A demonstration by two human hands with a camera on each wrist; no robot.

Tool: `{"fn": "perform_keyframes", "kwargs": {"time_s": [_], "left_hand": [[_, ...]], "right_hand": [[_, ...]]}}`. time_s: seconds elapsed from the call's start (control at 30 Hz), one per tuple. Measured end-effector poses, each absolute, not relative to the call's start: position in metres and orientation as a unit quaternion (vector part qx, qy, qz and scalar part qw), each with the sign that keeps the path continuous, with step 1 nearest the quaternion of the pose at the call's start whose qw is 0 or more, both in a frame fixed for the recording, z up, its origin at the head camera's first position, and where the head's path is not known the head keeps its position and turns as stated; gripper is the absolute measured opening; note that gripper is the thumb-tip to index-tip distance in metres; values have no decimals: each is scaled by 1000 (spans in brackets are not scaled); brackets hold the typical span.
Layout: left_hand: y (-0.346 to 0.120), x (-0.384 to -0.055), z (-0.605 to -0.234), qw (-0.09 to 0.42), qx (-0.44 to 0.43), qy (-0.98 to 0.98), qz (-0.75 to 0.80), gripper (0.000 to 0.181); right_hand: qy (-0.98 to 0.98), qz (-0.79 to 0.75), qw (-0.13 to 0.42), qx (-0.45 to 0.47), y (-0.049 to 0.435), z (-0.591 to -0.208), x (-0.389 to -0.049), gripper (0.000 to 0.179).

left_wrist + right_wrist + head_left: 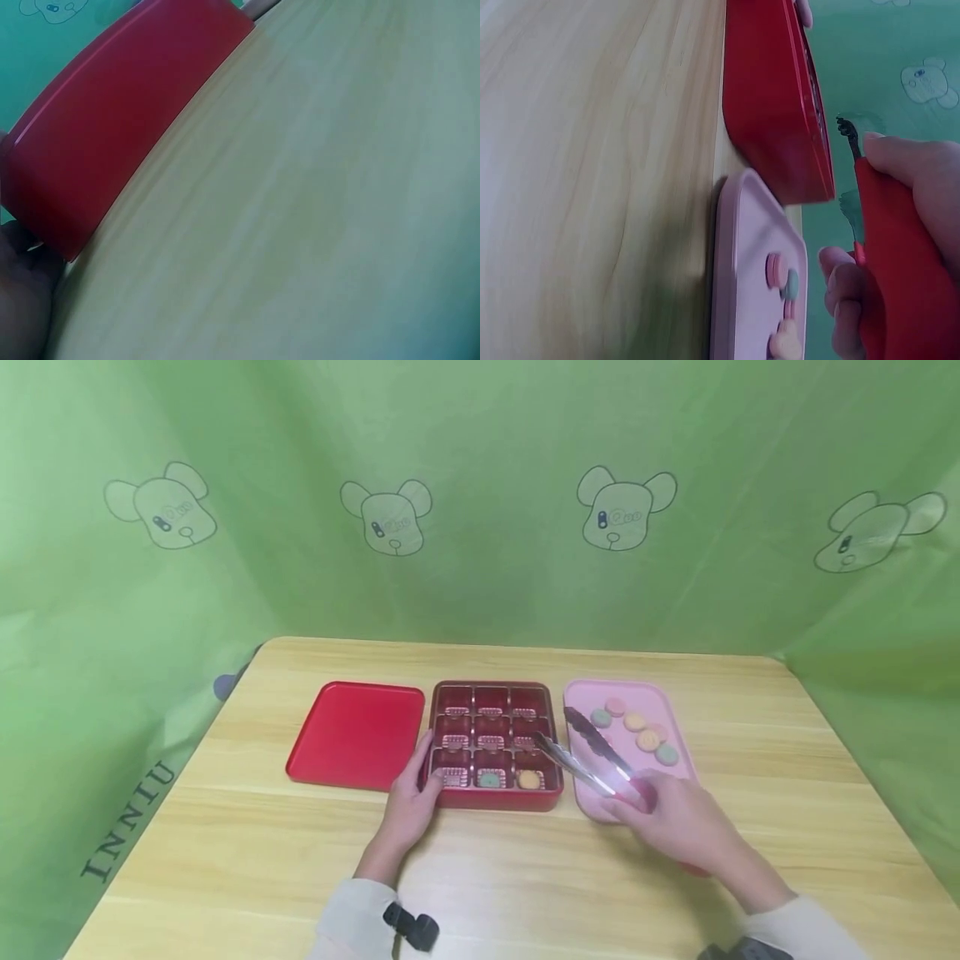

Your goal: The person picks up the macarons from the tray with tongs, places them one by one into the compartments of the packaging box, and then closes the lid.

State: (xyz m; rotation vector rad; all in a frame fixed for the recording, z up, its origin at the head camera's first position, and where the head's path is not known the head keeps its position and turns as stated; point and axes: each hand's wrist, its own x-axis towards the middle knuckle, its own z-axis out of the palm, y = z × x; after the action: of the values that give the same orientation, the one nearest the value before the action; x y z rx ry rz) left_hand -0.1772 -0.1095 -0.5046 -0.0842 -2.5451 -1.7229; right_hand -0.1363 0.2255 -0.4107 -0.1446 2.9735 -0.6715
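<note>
A red box point(498, 800) with a grid of compartments stands mid-table. Its front row holds a green cookie point(489, 780) in the middle and a yellow cookie point(528, 779) at the right. My left hand point(411, 802) grips the box's near left corner, thumb at the front rim and fingers along the side. In my right hand point(686, 818) are metal tongs point(592, 739) with red handles point(904, 262). The tongs' tips are spread apart with nothing between them, one over the box's right side, the other above the pink tray point(660, 697).
Several pink, yellow and green cookies point(634, 722) lie on the pink tray, right of the box. A flat red lid point(356, 735) lies to the left of the box. Behind the wooden table point(510, 885) hangs a green curtain point(495, 593) with bear drawings.
</note>
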Motion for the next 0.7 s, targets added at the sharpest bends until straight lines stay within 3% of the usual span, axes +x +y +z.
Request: {"fn": "perform_keyframes", "kwargs": {"time_s": [0.27, 0.53, 0.7], "left_hand": [[-110, -175, -504, 32, -26, -827, -561, 64], [-109, -175, -504, 27, -25, -828, -560, 64], [-109, -175, -504, 30, -27, -828, -559, 64]], "right_hand": [[981, -188, 32, -38, 253, -407, -132, 83], [984, -173, 51, -10, 289, -411, -123, 77], [982, -171, 80, 13, 309, -412, -119, 85]]}}
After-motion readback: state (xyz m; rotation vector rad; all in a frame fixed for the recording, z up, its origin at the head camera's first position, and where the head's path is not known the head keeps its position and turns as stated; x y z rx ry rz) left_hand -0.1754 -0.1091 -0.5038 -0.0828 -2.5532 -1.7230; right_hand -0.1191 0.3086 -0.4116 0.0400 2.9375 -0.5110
